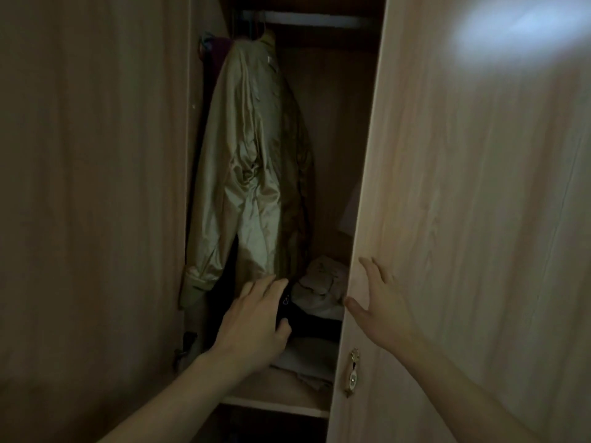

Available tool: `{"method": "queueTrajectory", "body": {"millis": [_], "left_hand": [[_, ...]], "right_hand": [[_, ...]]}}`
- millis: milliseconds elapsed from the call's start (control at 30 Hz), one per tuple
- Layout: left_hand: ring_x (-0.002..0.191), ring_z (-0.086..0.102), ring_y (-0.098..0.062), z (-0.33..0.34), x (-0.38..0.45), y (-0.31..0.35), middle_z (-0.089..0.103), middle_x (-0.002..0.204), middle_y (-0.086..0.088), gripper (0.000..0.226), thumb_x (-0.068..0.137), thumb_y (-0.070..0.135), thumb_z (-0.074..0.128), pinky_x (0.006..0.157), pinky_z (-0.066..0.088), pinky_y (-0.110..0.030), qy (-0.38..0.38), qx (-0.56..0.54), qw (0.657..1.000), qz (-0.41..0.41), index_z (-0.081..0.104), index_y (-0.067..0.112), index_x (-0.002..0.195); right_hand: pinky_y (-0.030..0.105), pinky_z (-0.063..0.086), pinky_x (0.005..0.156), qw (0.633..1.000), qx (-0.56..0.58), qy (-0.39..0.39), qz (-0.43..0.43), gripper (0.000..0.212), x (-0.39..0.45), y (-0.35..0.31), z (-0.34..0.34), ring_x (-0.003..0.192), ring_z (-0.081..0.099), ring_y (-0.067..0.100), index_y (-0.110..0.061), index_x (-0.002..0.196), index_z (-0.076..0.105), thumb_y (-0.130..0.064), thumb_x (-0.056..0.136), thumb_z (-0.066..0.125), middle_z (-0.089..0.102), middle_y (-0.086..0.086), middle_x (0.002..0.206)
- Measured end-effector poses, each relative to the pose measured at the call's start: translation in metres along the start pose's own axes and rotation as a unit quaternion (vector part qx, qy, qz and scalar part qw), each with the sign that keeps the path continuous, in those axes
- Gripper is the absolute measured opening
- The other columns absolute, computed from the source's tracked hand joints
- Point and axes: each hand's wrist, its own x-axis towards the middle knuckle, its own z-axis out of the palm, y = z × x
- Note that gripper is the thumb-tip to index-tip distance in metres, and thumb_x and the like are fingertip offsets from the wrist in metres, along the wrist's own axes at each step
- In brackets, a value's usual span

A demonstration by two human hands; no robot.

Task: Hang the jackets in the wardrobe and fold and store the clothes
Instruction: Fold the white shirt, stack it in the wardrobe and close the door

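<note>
Satiny jacket (249,161) hangs in the woodgrain wardrobe (479,187), creased.

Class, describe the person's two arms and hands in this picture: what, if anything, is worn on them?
Both forearms are bare as far as the frame shows: no sleeves. The left hand and right hand wear no gloves; no ring, watch or bracelet shows in the dim light.

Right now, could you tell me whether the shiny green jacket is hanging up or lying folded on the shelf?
Hanging. The green jacket hangs full length from near the rail, its sleeve dangling above the shelf.
</note>
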Motion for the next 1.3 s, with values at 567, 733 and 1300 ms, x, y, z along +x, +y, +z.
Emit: {"method": "queueTrajectory", "body": {"millis": [567, 733, 1300], "left_hand": [[0.145, 0.026, -0.017, -0.049, -0.105, 0.030, 0.029, 0.157, 0.006, 0.062, 0.095, 0.034, 0.055, 0.111, 0.036, -0.035, 0.033, 0.068, 0.997, -0.009, 0.031, 0.025, 0.151], [0.138, 0.039, -0.022, -0.079, -0.152, 0.039, 0.040, 0.151, 0.002, 0.062, 0.088, 0.034, 0.055, 0.102, 0.041, -0.037, 0.034, 0.160, 0.985, -0.044, 0.039, 0.023, 0.147], [0.148, 0.017, -0.030, -0.215, -0.233, -0.027, 0.013, 0.163, -0.010, 0.089, 0.083, 0.033, 0.069, 0.114, 0.032, -0.046, 0.247, 0.173, 0.938, -0.169, 0.019, 0.015, 0.155]], "right_hand": [[0.013, 0.024, 0.102, 0.992, 0.092, -0.042, -0.076, 0.072, -0.096, -0.057, -0.033, 0.137, 0.034, 0.009, -0.024, 0.153, 0.025, -0.038, 0.093, 0.063, 0.036, -0.005, 0.151], [0.022, 0.032, 0.106, 0.982, 0.147, -0.047, -0.110, 0.072, -0.118, -0.072, -0.018, 0.137, 0.038, 0.014, -0.025, 0.151, 0.030, -0.040, 0.091, 0.065, 0.039, -0.004, 0.150], [0.029, 0.030, 0.114, 0.959, 0.205, -0.108, -0.161, 0.074, -0.145, -0.214, 0.018, 0.142, 0.029, 0.009, -0.028, 0.153, 0.023, -0.050, 0.092, 0.059, 0.028, -0.010, 0.156]]}}
